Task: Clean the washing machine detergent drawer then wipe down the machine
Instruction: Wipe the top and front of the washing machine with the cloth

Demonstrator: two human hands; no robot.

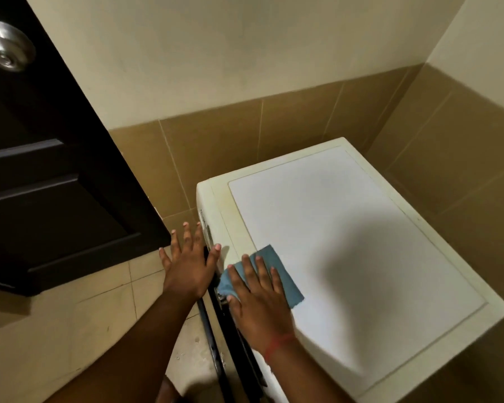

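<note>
Lower centre: right hand, fingers flat, presses a blue cloth onto the washing machine top; left hand, fingers spread, touches its front edge.

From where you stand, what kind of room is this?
Probably a home laundry corner or bathroom: a white washing machine stands against tan wall tiles, beside a dark door with a knob.

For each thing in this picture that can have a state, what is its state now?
Left hand: open, fingers spread, thumb touching the washing machine's front top edge.
Right hand: open, flat on the blue cloth.
Blue cloth: spread on the machine's top, near the front edge.
Washing machine: top closed, nothing else on it.
Dark door: swung open.
</note>
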